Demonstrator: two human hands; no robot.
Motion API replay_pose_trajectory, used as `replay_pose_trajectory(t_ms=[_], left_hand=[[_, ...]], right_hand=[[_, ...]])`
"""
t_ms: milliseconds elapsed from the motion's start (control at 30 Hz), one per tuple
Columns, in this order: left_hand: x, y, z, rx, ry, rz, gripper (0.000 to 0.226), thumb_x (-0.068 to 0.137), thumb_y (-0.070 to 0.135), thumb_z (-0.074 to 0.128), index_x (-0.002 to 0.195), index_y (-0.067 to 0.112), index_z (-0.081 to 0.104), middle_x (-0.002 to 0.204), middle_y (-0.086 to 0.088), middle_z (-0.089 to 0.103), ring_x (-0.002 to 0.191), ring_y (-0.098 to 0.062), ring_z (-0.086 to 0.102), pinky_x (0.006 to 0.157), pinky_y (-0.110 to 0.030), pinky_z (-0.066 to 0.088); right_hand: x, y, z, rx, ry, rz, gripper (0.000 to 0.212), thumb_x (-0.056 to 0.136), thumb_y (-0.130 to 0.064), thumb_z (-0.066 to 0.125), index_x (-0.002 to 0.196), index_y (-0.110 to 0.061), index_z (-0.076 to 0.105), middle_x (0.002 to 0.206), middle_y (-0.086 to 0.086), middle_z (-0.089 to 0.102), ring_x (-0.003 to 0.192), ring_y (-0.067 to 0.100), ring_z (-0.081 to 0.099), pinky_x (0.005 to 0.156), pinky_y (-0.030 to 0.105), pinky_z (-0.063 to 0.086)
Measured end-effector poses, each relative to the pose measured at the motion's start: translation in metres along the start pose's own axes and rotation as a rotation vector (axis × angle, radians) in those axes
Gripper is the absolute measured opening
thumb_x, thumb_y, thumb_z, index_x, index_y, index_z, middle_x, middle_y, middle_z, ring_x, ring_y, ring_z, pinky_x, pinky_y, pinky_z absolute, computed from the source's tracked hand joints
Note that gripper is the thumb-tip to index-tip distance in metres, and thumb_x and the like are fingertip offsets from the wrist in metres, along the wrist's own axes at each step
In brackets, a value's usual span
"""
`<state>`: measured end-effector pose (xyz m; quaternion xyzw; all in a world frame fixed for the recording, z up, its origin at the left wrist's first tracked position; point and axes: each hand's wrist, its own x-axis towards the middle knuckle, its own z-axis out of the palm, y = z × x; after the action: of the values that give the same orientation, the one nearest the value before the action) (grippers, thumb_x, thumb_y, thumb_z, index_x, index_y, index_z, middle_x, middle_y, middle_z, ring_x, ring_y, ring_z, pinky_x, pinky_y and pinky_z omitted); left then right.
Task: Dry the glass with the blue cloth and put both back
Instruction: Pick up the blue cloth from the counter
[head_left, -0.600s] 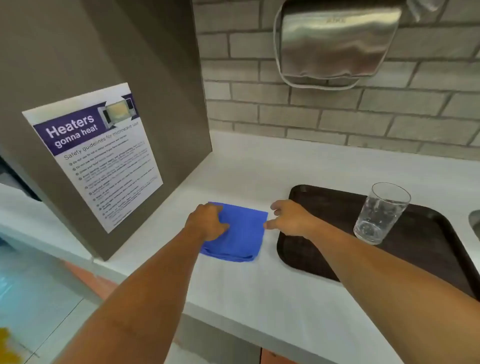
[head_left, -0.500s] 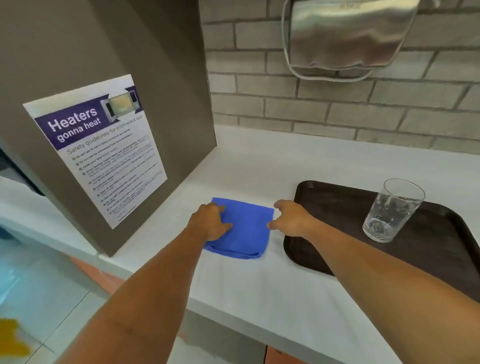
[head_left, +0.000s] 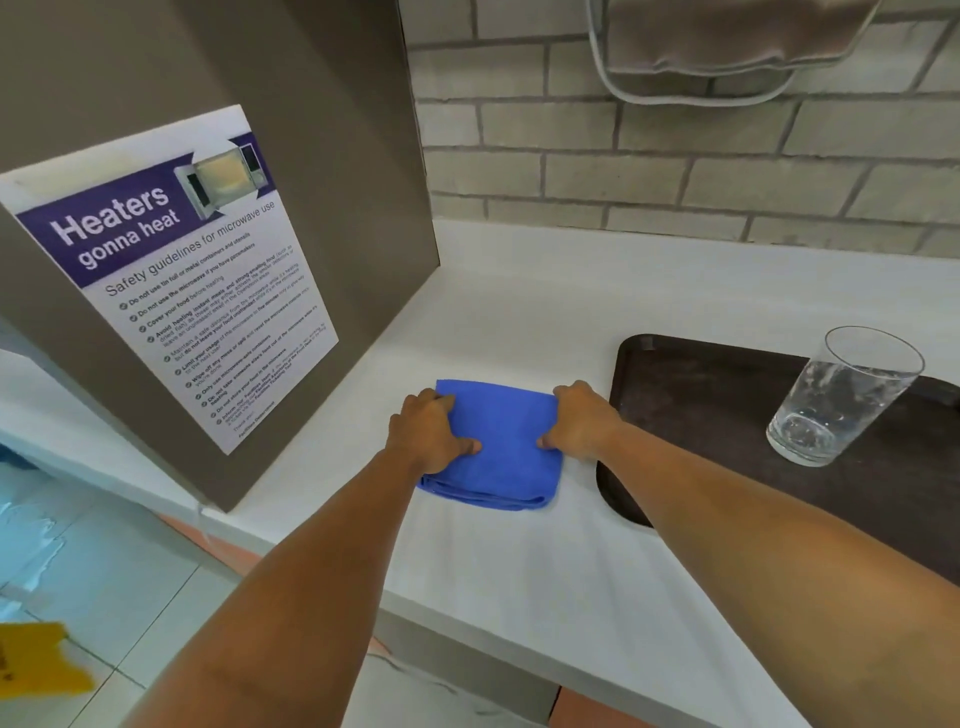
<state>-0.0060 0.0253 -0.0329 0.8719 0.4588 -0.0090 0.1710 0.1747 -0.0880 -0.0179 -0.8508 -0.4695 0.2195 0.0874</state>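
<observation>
A: Where is the blue cloth (head_left: 496, 447)?

B: It lies folded flat on the white counter (head_left: 519, 322), just left of the brown tray (head_left: 711, 395).

A: What are the hands doing?

B: The left hand (head_left: 428, 434) pinches the cloth's left edge. The right hand (head_left: 582, 421) pinches its right edge. Thumbs on top, fingers curled at the sides.

A: And the glass (head_left: 844, 397)?

B: It stands up straight on the tray, well to the right of the cloth. No hand touches it. I see little drops inside, so it looks wet.

A: So how much is done?

B: I think almost nothing. The cloth is not lifted yet. Drying the glass and putting both back are still left.
</observation>
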Motion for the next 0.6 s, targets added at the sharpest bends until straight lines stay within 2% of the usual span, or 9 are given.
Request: replay_pose_trajectory(t_ms=[133,233,300,400,467,533,600], left_hand=[[0.002,0.006,0.001,-0.132,0.023,-0.037,0.080,0.074,0.043,0.077,0.142,0.018,0.043,0.141,-0.004,0.049,0.129,-0.027,0.045,0.105,-0.041,0.034],[0.000,0.009,-0.001,-0.274,0.005,-0.053,0.058,0.073,0.030,0.081,0.125,0.017,0.057,0.123,-0.002,0.062,0.113,-0.026,0.057,0.102,-0.042,0.040],[-0.002,0.011,-0.003,-0.355,-0.010,-0.043,0.037,0.075,0.023,0.080,0.108,0.014,0.064,0.106,-0.003,0.066,0.100,-0.026,0.061,0.095,-0.041,0.047],[-0.005,0.013,-0.010,-0.594,-0.046,-0.048,0.011,0.080,0.015,0.073,0.085,0.008,0.067,0.083,-0.004,0.065,0.082,-0.024,0.061,0.075,-0.034,0.050],[-0.008,0.014,-0.019,-0.833,-0.086,-0.097,0.008,0.082,0.012,0.071,0.083,0.006,0.065,0.083,-0.007,0.066,0.081,-0.025,0.061,0.073,-0.034,0.048],[-0.011,0.016,-0.029,-1.098,-0.155,-0.135,0.006,0.083,0.010,0.067,0.080,0.009,0.062,0.086,-0.010,0.068,0.084,-0.028,0.062,0.073,-0.034,0.048],[-0.014,0.021,-0.035,-1.344,-0.249,-0.137,0.005,0.086,0.009,0.061,0.081,0.011,0.060,0.092,-0.010,0.071,0.088,-0.029,0.065,0.070,-0.033,0.051]], right_hand=[[0.003,-0.003,0.004,0.022,-0.009,0.029,0.045,0.082,-0.022,0.073,0.120,-0.007,0.054,0.126,0.007,0.042,0.095,0.026,0.056,0.085,0.039,0.054],[0.003,-0.004,0.006,0.088,0.006,0.016,0.032,0.084,-0.012,0.065,0.116,-0.006,0.061,0.121,0.008,0.059,0.103,0.029,0.062,0.088,0.041,0.055],[0.002,-0.002,0.008,0.176,0.030,0.010,0.025,0.085,-0.007,0.060,0.108,-0.005,0.067,0.113,0.009,0.067,0.102,0.029,0.064,0.089,0.042,0.055],[-0.002,0.000,0.005,0.548,0.053,0.008,0.012,0.085,-0.002,0.061,0.094,-0.008,0.066,0.102,0.009,0.067,0.095,0.026,0.063,0.084,0.037,0.051],[-0.007,-0.001,-0.004,0.812,0.050,0.052,0.011,0.088,-0.002,0.063,0.091,-0.013,0.061,0.104,0.014,0.067,0.095,0.030,0.064,0.086,0.037,0.053],[-0.014,-0.001,-0.016,1.095,0.017,0.109,0.012,0.090,-0.003,0.063,0.094,-0.013,0.061,0.114,0.020,0.068,0.106,0.037,0.067,0.096,0.049,0.054],[-0.021,0.001,-0.028,1.377,-0.013,0.104,0.018,0.090,0.005,0.059,0.100,-0.011,0.061,0.112,0.019,0.068,0.104,0.036,0.068,0.093,0.050,0.054]])
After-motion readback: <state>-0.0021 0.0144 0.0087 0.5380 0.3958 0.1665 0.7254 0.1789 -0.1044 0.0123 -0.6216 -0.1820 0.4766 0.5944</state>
